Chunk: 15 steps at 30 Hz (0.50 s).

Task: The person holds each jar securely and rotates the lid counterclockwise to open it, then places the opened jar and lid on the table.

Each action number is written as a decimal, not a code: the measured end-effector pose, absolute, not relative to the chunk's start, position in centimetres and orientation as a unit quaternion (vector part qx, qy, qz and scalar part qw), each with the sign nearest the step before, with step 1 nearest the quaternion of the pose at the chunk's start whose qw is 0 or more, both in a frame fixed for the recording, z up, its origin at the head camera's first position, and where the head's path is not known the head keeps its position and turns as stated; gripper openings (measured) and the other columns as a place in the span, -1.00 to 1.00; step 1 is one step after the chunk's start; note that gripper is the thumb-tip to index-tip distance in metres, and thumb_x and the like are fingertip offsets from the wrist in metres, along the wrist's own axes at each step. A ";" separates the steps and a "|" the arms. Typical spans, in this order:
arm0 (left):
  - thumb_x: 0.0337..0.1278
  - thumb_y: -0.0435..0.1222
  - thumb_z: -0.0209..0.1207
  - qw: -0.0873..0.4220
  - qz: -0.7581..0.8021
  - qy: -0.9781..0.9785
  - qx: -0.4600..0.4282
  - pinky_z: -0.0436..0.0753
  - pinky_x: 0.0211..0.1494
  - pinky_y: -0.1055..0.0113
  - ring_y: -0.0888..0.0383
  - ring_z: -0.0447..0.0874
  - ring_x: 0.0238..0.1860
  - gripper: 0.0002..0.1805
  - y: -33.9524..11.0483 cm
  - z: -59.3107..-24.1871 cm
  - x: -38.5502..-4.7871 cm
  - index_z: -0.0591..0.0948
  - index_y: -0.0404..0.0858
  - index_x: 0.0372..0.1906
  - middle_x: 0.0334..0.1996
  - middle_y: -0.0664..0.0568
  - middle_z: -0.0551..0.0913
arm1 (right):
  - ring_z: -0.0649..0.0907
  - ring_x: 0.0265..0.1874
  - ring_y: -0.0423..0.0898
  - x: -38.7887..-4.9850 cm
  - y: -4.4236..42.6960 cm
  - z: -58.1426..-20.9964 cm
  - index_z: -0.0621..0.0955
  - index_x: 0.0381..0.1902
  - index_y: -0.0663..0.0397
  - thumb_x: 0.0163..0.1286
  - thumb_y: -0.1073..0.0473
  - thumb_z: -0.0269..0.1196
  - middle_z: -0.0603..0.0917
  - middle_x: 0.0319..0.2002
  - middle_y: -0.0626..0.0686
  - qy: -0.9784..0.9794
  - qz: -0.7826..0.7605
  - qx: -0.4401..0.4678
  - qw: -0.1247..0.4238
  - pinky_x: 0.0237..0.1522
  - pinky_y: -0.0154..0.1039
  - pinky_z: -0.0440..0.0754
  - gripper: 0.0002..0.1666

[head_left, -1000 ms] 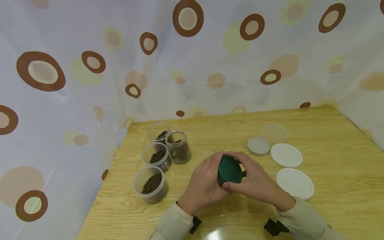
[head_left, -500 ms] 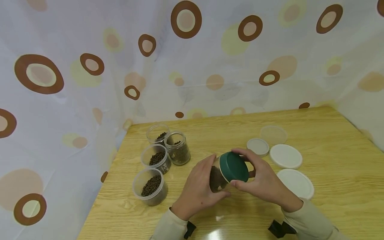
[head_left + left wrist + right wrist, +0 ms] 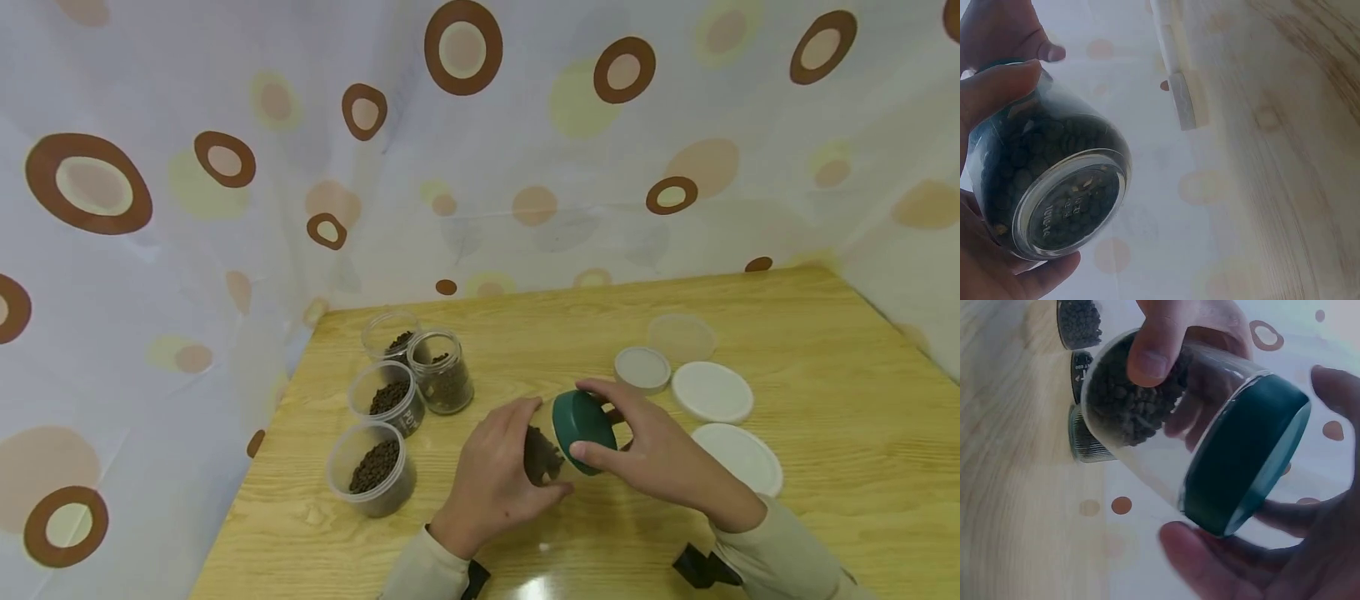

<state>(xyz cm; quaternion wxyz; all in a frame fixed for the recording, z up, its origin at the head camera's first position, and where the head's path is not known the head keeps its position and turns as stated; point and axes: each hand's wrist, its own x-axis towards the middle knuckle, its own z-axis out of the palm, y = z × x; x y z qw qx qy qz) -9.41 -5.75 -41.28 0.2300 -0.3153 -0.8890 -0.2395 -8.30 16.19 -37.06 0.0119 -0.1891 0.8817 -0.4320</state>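
Observation:
My left hand (image 3: pixel 495 479) holds a clear glass jar (image 3: pixel 542 457) above the table, its fingers and thumb around the side. Dark brown pellets show inside the jar in both wrist views, and the glass base (image 3: pixel 1072 206) faces the left wrist camera. The jar is tilted, with its top end toward my right hand (image 3: pixel 660 454). That hand grips a dark green lid (image 3: pixel 583 429) by its rim. In the right wrist view the lid (image 3: pixel 1241 456) sits at the jar's mouth; whether it is fully loose cannot be told.
Several open clear containers of brown pellets stand at left, among them a tub (image 3: pixel 372 469), a labelled tub (image 3: pixel 387 400) and a glass jar (image 3: pixel 441 375). Lids lie at right: two white ones (image 3: pixel 712 392), a grey one (image 3: pixel 642 369) and a translucent one (image 3: pixel 682 337).
The jar has tipped so the lid, earlier facing up toward the head camera, faces right. My left hand has shifted slightly left, my right hand slightly right with the lid.

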 end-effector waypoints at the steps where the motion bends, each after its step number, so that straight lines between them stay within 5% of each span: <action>1: -0.42 0.12 0.58 0.236 -0.232 -0.889 -0.317 0.67 0.16 0.17 0.07 0.64 0.16 0.06 -5.7 -41.4 -9.4 0.43 -0.23 0.31 0.13 -0.05 0.64 | 0.62 -0.02 0.01 -8.3 16.2 -36.9 0.33 0.43 0.03 0.36 -0.16 0.29 0.54 0.24 0.14 0.890 -0.420 -0.176 0.020 -0.28 -0.27 0.65 -0.20; 7: -0.40 0.14 0.56 0.240 -0.208 -0.893 -0.318 0.66 0.17 0.17 0.05 0.64 0.16 0.08 -5.5 -41.5 -9.1 0.42 -0.26 0.34 0.14 -0.05 0.64 | 0.61 -0.35 -0.18 -8.2 15.8 -36.0 0.31 0.45 0.04 0.33 -0.35 0.21 0.65 0.04 0.09 0.912 -0.385 -0.115 0.083 -0.37 -0.25 0.55 -0.09; 15: -0.40 0.16 0.55 0.233 -0.206 -0.897 -0.314 0.63 0.18 0.17 0.05 0.62 0.14 0.10 -5.3 -41.5 -8.9 0.41 -0.24 0.35 0.13 -0.04 0.65 | 0.58 -0.31 -0.20 -8.1 15.8 -36.1 0.35 0.44 0.04 0.32 -0.34 0.23 0.65 0.04 0.06 0.917 -0.369 -0.138 0.061 -0.36 -0.29 0.54 -0.10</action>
